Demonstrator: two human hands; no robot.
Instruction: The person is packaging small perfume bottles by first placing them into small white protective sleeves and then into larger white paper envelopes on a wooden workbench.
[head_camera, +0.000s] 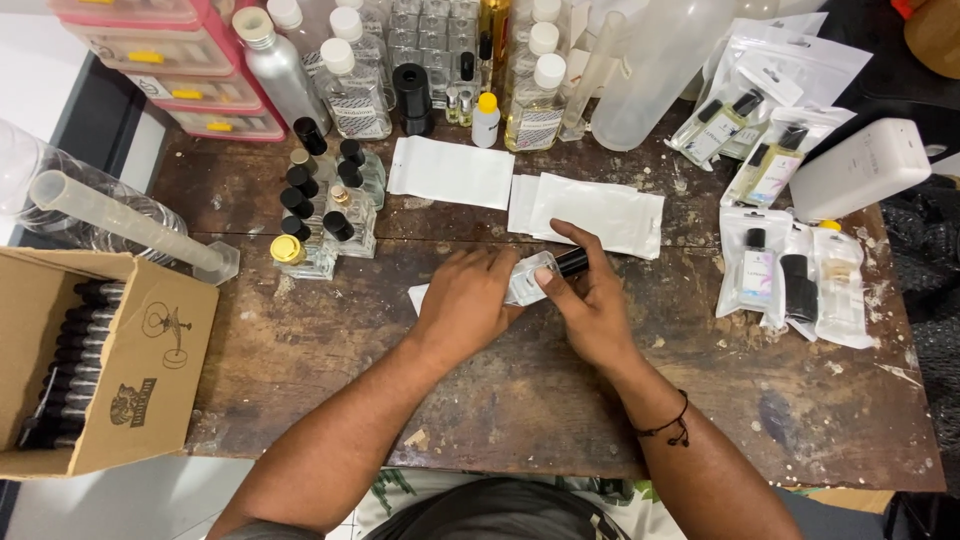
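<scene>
Clear glass bottle (530, 280), glossy black cap (571, 262), rough worn wooden table (520, 400).

We are at a small perfume-packing workbench — a scarred wooden table (330, 330). Beyond the hands (465, 300) stand capped glass bottles (320, 215) and white pouches (450, 172); bagged bottles (790, 275) lie right — a cardboard box (140, 370) of vials sits left.

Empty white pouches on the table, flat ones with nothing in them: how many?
3. One pouch lies below the big bottles; a second sits right of it, partly under a third above the hands. A white corner under the left hand may be another.
</scene>
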